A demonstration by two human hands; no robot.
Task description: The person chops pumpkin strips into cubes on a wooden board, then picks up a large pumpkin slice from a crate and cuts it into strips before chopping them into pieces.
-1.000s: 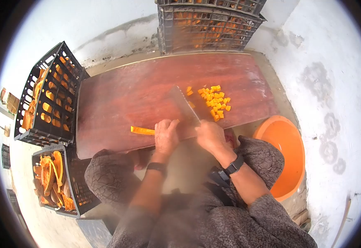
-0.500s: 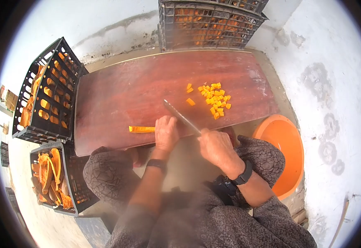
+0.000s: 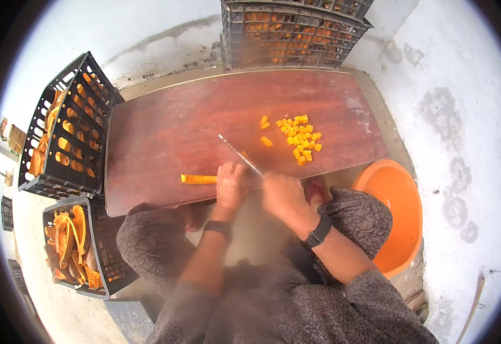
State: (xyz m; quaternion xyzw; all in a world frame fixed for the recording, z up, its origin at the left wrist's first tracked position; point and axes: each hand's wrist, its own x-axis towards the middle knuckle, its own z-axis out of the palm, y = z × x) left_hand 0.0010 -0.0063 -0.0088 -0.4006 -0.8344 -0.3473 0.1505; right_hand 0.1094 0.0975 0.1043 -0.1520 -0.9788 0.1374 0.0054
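While the right hand (image 3: 285,194) is closed in a fist round the handle of the knife (image 3: 240,155), the blade shows edge-on as a thin line, slanting away and to the left over the cutting board (image 3: 170,126). The handle itself is hidden inside the fist. The blade tip is above bare board, and a small orange bit sits right by the blade's middle.

Left hand (image 3: 231,184) lies knuckles-up on the near edge of the board, just left of the blade, with its fingers close together and bent, tips down on the wood. Cannot tell if they pin anything underneath. An orange strip (image 3: 198,179) lies flat on the board just beside the left hand, on its left; contact unclear.

A pile of orange cubes (image 3: 299,135) sits right of the blade, apart from both hands, with a couple of loose cubes on the pile's left side. There is a dark band on each wrist.

An orange basin (image 3: 398,213) is on the floor right of the person, below the board's right corner. A black crate (image 3: 67,137) leans at the board's left end, a second crate with peels (image 3: 75,246) is nearer the person, and a stacked crate (image 3: 293,34) is behind the far edge.
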